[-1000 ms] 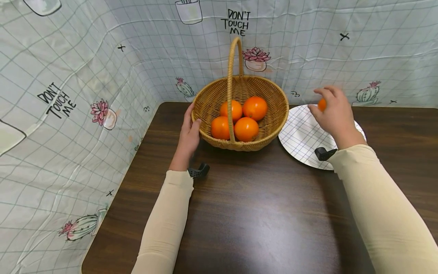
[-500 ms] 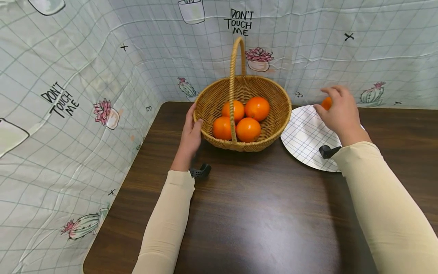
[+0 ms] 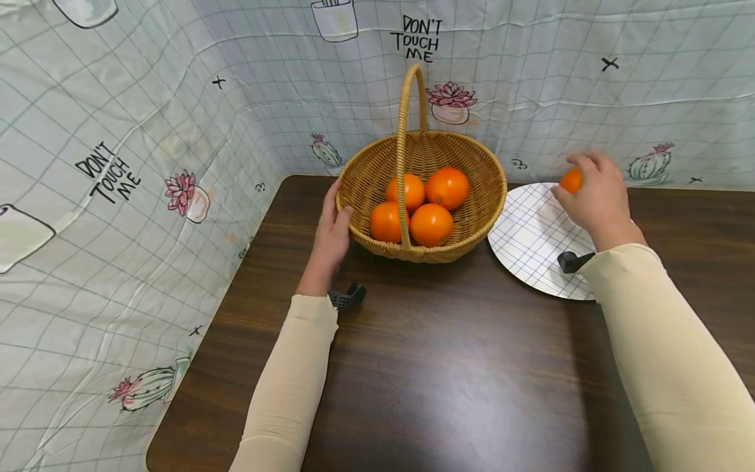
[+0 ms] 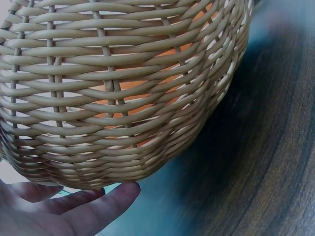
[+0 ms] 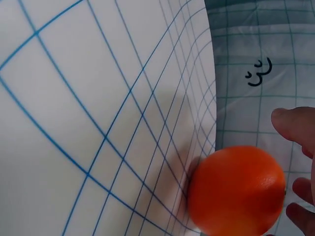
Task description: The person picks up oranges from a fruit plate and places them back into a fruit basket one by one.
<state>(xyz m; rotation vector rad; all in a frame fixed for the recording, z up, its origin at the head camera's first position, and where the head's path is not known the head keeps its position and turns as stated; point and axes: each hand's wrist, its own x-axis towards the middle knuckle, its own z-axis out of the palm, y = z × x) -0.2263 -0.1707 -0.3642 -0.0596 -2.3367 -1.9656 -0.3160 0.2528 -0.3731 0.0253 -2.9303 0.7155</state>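
Note:
A wicker basket (image 3: 472, 226) with a tall handle stands at the back of the table, holding several oranges (image 3: 432, 225). My left hand (image 3: 330, 233) lies against its left side, thumb at the rim. In the left wrist view fairly straight fingers (image 4: 98, 209) touch the outer wicker. To the right, a single orange (image 5: 236, 191) rests near the far edge of a white round plate (image 3: 531, 239) with a blue grid pattern. Around that orange my right hand (image 3: 598, 196) hovers, thumb and fingers spread. The right wrist view shows a gap between thumb and orange.
The brown wooden table (image 3: 436, 367) ends at a patterned cloth (image 3: 554, 85) hanging close behind basket and plate. More of this cloth runs along the table's left edge. The basket's handle (image 3: 403, 157) arches up over the oranges.
The head view has turned slightly, so everything sits farther right. My right hand has shifted a little to the right over the plate's orange. The left hand stays on the basket.

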